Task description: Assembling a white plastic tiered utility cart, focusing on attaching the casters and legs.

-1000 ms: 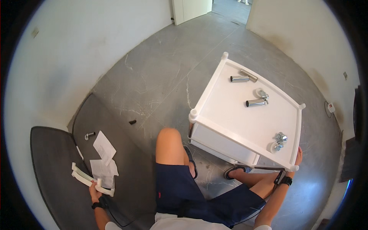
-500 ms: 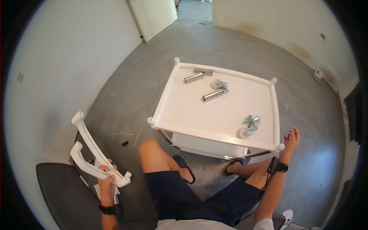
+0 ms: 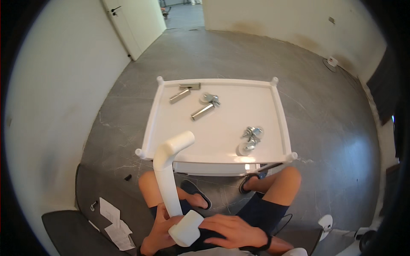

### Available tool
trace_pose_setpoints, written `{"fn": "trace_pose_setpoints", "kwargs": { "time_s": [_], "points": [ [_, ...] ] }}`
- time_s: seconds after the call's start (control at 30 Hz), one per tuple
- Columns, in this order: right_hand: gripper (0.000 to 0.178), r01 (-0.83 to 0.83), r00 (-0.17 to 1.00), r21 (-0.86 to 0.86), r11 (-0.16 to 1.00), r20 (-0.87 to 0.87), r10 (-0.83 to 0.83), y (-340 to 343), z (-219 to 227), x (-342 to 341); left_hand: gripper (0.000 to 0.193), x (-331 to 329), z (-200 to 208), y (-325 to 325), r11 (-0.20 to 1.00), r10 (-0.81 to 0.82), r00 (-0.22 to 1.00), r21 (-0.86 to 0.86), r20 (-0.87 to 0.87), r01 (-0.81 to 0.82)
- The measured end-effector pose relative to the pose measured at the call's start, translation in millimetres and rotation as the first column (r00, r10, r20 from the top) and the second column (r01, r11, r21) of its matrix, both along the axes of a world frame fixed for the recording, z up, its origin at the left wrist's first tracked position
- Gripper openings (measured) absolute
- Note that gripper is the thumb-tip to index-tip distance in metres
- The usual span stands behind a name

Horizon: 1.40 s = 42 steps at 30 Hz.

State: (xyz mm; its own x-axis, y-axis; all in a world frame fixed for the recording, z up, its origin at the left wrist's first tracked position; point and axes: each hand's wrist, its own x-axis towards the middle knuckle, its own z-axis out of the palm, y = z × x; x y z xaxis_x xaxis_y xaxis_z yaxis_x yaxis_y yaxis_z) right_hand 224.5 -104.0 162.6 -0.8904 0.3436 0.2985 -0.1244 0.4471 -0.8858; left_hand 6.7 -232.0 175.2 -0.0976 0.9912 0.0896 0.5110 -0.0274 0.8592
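Note:
Close in front of me I hold a white plastic handle point(image 3: 169, 183), bent at its upper end and raised in front of the cart's near side. My left hand point(image 3: 161, 232) is wrapped round its lower part. From the other side my right hand point(image 3: 232, 230) reaches in, its fingers closed against the white piece by the thick lower end point(image 3: 187, 228). Whether one or two such pieces are in my hands, I cannot tell. Ahead stands a white tray-topped cart point(image 3: 222, 147) with short round posts at its corners.
Several metal tubes point(image 3: 202, 112) and caster wheels point(image 3: 210, 99) lie on the tray, with more casters point(image 3: 253, 138) near its right side. Papers point(image 3: 114, 226) rest on the dark seat to my left. A small black piece point(image 3: 128, 177) lies on the floor.
My left hand has brought the white plastic from the far left to in front of me. My right hand has come from beside the cart to meet it. The view has shifted right.

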Motion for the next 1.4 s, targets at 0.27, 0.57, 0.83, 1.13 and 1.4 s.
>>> {"fn": "trace_pose_setpoints", "kwargs": {
  "time_s": [0.27,0.57,0.83,1.13,1.4],
  "points": [
    [0.044,0.130,0.991,-0.175,0.976,0.054,-0.122,-35.1,-39.8,-12.8,0.064,44.1,-18.3,14.1,0.987,0.151,0.966,0.092,-0.209,-0.134],
    [0.029,0.309,0.930,-0.300,0.902,-0.104,-0.353,-21.7,-28.8,13.7,0.091,37.8,-8.5,32.2,0.992,-0.128,0.991,-0.019,-0.026,0.128],
    [0.028,0.243,0.883,-0.692,0.679,-0.132,-0.450,-25.9,-28.0,7.7,0.095,45.8,-16.8,33.8,0.991,-0.100,0.983,0.067,-0.152,0.111],
    [0.030,0.106,0.808,-0.819,0.565,-0.261,-0.529,-20.9,-20.0,2.3,0.049,19.5,-23.3,12.9,0.987,0.102,0.994,0.123,0.035,-0.106],
    [0.074,-0.087,0.489,-0.893,0.441,-0.424,-0.762,26.1,28.4,58.5,0.055,-34.1,-37.3,-21.5,0.864,0.424,0.890,0.369,-0.166,-0.343]
  ]
}}
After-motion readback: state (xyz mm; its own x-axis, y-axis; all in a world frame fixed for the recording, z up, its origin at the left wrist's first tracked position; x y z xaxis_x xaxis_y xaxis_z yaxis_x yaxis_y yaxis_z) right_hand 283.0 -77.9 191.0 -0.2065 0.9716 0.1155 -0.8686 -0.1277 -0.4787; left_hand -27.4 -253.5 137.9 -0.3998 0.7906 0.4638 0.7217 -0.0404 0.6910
